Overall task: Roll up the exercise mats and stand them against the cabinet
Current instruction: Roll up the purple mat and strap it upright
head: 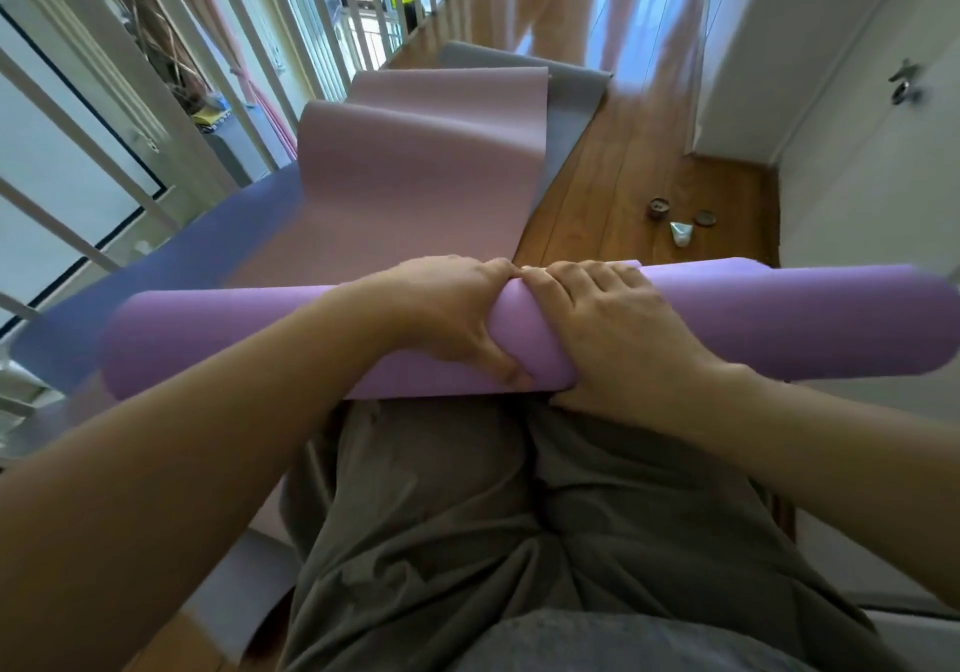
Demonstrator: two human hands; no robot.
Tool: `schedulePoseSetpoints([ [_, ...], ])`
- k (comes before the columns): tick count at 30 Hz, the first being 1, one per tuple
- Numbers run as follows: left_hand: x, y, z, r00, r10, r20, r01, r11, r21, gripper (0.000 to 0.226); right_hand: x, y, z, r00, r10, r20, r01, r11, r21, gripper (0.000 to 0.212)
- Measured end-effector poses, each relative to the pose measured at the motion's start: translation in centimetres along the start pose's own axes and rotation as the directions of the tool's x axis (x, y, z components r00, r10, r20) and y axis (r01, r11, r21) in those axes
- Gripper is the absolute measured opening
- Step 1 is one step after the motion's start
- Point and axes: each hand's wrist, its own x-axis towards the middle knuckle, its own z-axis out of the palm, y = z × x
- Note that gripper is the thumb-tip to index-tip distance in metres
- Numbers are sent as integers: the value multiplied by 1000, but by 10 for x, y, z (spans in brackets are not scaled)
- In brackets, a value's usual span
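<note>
Purple mat roll (779, 323) lies across my lap, long axis 9 to 3. Left hand (457, 318) and right hand (608, 328) both grip its middle, side by side. Pink mat (415, 178) runs toward 12.

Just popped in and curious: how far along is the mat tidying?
Looks done: the purple mat is rolled into a tube. In hand: the left hand and right hand grip its middle; it is not stood up yet. Left: the pink mat, blue mat and grey mat lie unrolled on the floor.
</note>
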Motion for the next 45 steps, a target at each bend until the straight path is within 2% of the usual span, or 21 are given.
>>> schedulePoseSetpoints([
  [2,-1,2,1,998,-39,-51,40,999,25,94,8,5,1,1000,15,1,-15,999,31,95],
  [4,-7,7,18,974,-55,-219,98,977,190,101,18,13,-3,999,14,33,-17,997,74,94],
  [6,-16,13,38,938,-13,-346,138,931,339,108,23,17,-7,998,-7,59,2,996,86,96],
  [8,-14,10,42,926,-21,-378,155,932,328,108,27,19,-7,996,-15,83,8,997,77,95],
  [11,-7,7,26,945,-32,-326,119,961,251,105,33,21,-15,992,-15,126,-1,992,125,93],
  [18,-58,24,3,938,51,-344,56,954,294,105,3,12,-63,981,-119,155,106,990,93,81],
  [21,-71,35,21,962,64,-265,25,947,321,106,-19,0,-56,966,-138,218,108,983,146,82],
  [23,-65,37,31,984,32,-174,16,964,266,103,-20,-5,-43,948,-124,294,61,974,216,85],
  [25,-55,30,29,989,31,-144,-3,981,192,100,-13,-1,-38,939,-110,327,27,969,247,87],
  [27,-49,24,23,992,49,-118,-31,988,150,97,-13,3,-38,946,-108,305,33,970,242,94],
  [30,-38,16,15,997,74,-35,-72,996,46,94,-21,-5,-34,972,-90,218,67,992,110,106],
  [33,-31,10,6,995,71,73,-65,995,-78,93,-21,-11,-30,977,-55,204,26,990,141,100],
  [34,-31,10,7,997,54,57,-50,997,-65,93,-17,-9,-31,975,-51,215,17,987,159,98],
  [37,-37,22,24,990,16,-140,20,968,249,103,3,4,-33,956,-70,286,5,974,224,101],
  [38,-40,27,30,985,5,-175,47,954,294,107,9,8,-34,946,-92,310,14,969,246,103],
  [41,-38,23,30,980,2,-198,44,973,226,107,11,9,-30,949,-92,301,21,973,231,103],
  [43,-31,13,21,983,18,-181,3,993,117,105,0,2,-23,975,-42,219,19,994,103,103],
  [45,-26,6,13,991,30,-130,-25,999,40,104,-9,-5,-15,991,-14,135,7,999,50,104],
])
